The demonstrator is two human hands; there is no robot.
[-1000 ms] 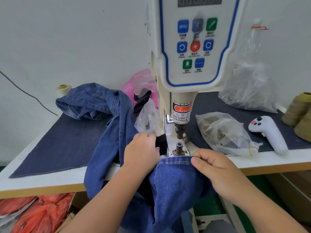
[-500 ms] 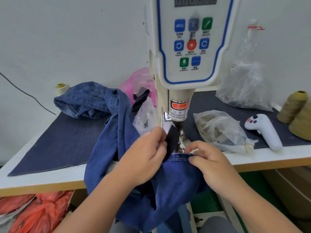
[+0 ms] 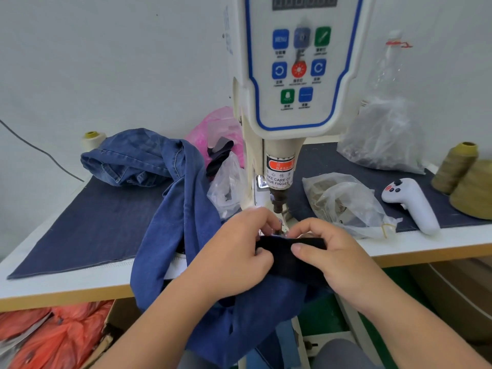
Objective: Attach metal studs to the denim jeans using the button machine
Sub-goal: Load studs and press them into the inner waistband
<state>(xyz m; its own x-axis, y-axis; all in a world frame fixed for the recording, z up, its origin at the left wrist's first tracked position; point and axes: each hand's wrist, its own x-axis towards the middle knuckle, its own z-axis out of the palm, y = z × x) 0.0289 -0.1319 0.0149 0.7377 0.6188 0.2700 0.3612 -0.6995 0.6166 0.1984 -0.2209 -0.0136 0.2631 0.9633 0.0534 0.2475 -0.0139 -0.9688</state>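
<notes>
The blue denim jeans (image 3: 175,209) hang from the table's back left over its front edge. A dark, near-black fold of fabric (image 3: 290,251) lies across them just below the button machine's punch (image 3: 278,201). My left hand (image 3: 234,254) grips the left end of that fold, fingertips close to the die. From the right, my right hand (image 3: 335,259) pinches the same fold, thumb on top. The die under the punch is hidden by my fingers. The white machine head (image 3: 298,75) with its button panel rises above.
A clear bag of studs (image 3: 343,201) and a white handheld controller (image 3: 410,203) lie right of the machine. Thread cones (image 3: 463,177) stand at the far right. A dark denim mat (image 3: 87,222) covers the table's left. Pink and clear bags sit behind the machine.
My left hand swung the dark fabric piece from upright down flat across the jeans' edge. My right hand shifted from the blue hem onto that dark fold.
</notes>
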